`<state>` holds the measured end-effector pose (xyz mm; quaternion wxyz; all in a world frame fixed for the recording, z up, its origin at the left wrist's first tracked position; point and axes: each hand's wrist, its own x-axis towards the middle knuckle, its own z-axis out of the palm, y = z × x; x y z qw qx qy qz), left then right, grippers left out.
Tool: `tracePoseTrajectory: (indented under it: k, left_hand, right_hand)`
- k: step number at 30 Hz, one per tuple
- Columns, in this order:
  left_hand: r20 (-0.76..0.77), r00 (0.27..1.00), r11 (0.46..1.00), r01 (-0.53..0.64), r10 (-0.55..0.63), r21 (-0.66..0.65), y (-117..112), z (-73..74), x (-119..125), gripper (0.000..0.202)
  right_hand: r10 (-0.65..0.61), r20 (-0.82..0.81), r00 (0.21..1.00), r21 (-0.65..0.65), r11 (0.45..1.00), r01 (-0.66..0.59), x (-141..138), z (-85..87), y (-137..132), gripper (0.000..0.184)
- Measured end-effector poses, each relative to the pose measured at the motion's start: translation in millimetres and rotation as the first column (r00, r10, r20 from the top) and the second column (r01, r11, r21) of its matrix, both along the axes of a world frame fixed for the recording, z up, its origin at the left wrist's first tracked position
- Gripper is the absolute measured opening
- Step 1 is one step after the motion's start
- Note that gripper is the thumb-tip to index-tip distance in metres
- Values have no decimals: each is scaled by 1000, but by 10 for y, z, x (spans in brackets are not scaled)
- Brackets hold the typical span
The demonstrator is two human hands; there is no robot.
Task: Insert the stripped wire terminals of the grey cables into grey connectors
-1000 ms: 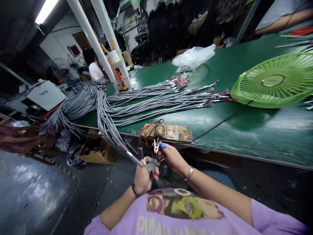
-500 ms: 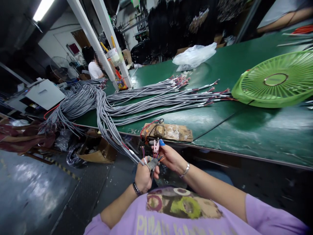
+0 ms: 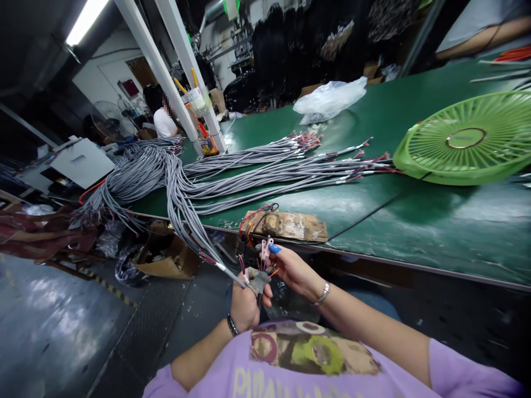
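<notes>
My left hand is closed around the end of a grey cable, below the table's front edge. Grey, worn-looking covering wraps its thumb or fingertips. Thin coloured wires fan out from the cable end above the fist. Close by on the right, my right hand pinches a small pink clip-like piece between thumb and fingers. A blue cover shows at one of its fingertips. Orange wire tips stick out between the two hands. Part of the right fingers is hidden.
Long bundles of grey cable lie along the green table and hang over its edge. A wooden block with wires sits at the front edge. A green fan and plastic bag lie beyond. A person is at the back.
The pink piece in my right hand has tilted and shifted slightly lower. My left hand keeps its hold on the cable. The view has shifted a little.
</notes>
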<state>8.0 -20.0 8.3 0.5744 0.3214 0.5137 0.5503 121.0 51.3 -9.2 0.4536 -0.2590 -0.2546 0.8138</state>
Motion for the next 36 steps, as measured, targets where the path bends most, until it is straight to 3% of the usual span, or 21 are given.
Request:
tracePoseTrajectory:
  k: [8,18,27,32,36]
  left_hand:
    - [14,999,999,-34,34,-7,66,19,48,27]
    - [10,999,998,-39,39,-43,92,-28,46,27]
    - [10,1000,1000,-27,26,10,0,-24,8,27]
    - [12,999,999,-40,40,23,-25,-37,2,24]
    - [23,999,999,-44,44,32,11,-39,20,24]
  right_hand:
    - [-1,-78,997,-162,987,-12,-19,-2,54,22]
    - [-38,-107,994,-157,987,21,-67,11,54,22]
    - [62,-135,989,-217,972,-91,-12,-71,38,28]
    - [-8,-58,998,-140,990,0,-2,-39,26,17]
    - [-12,-14,1000,-78,997,11,6,-55,25,23]
